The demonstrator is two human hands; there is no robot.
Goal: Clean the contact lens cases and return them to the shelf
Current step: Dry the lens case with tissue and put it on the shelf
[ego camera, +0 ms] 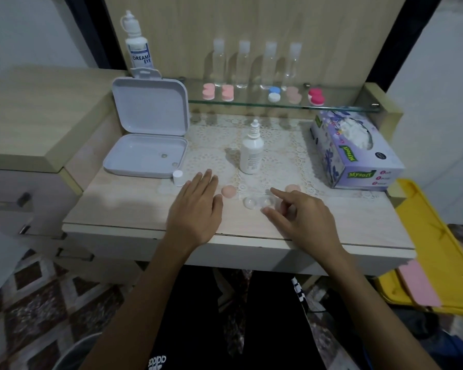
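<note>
A clear contact lens case (257, 202) lies open on the desk with its two peach caps off, one cap (228, 191) to its left and one cap (292, 188) to its right. My left hand (197, 209) hovers flat just left of the left cap, fingers straight. My right hand (302, 217) reaches over the case's right end with thumb and forefinger spread; it holds nothing. A small white solution bottle (251, 153) stands uncapped behind the case. Its white cap (177, 177) stands near the box. Several closed lens cases sit on the glass shelf (340, 106).
An open grey plastic box (147, 145) stands at the left. A purple tissue box (356, 150) is at the right. A large solution bottle (137, 41) and several clear bottles (254, 65) stand at the back. A yellow bin (436, 249) sits right of the desk.
</note>
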